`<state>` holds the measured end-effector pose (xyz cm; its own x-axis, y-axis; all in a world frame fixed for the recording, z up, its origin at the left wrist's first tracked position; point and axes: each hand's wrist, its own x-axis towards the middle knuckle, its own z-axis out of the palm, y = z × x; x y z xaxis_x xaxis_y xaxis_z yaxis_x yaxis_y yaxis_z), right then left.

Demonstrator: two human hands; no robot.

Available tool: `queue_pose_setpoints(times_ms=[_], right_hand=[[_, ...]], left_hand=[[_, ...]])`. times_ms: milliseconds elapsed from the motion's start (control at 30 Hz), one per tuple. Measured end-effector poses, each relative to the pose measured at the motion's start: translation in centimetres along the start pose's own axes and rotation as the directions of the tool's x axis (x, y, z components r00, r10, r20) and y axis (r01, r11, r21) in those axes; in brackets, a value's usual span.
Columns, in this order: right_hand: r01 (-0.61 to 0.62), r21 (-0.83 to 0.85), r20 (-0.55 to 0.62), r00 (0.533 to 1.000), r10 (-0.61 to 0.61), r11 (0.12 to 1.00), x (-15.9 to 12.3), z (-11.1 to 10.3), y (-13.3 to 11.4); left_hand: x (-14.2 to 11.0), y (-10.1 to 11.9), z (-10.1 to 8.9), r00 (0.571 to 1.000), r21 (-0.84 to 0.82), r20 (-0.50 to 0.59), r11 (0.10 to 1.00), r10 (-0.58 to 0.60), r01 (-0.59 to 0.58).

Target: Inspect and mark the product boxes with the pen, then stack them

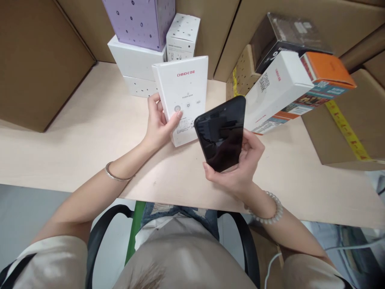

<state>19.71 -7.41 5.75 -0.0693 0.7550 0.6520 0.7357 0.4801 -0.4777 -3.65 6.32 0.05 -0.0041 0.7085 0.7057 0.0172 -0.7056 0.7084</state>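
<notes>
My left hand [159, 122] grips a white power bank box [184, 96] with red lettering, holding it upright on the pale table [90, 132], thumb across its front. My right hand [240, 162] is wrapped round a black phone [221, 132] with a dark screen, held above the table just right of the box.
White boxes [132, 64] and a purple dotted box [140, 20] are stacked behind. At right lie a long white power bank box [278, 90], an orange box [326, 72] and a black box [285, 36]. Brown cartons [39, 60] surround the table. A chair armrest [99, 233] curves below.
</notes>
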Motion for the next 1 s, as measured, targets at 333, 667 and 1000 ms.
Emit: queue_pose_setpoints(times_ms=[333,667,1000], right_hand=[[0.031,0.018,-0.007,0.999,-0.031,0.999,-0.3,-0.1,-0.2],[0.081,0.061,-0.015,0.997,-0.080,0.995,-0.2,-0.3,-0.1],[-0.288,-0.226,0.290,0.892,0.347,0.930,1.4,-0.6,0.4]], left_hand=[[-0.2,-0.2,0.2,1.000,-0.020,0.014,1.000,0.022,-0.022],[-0.2,0.1,0.2,0.999,-0.006,0.011,0.999,0.045,-0.045],[-0.3,0.6,-0.8,0.966,0.153,-0.256,0.988,0.044,-0.004]])
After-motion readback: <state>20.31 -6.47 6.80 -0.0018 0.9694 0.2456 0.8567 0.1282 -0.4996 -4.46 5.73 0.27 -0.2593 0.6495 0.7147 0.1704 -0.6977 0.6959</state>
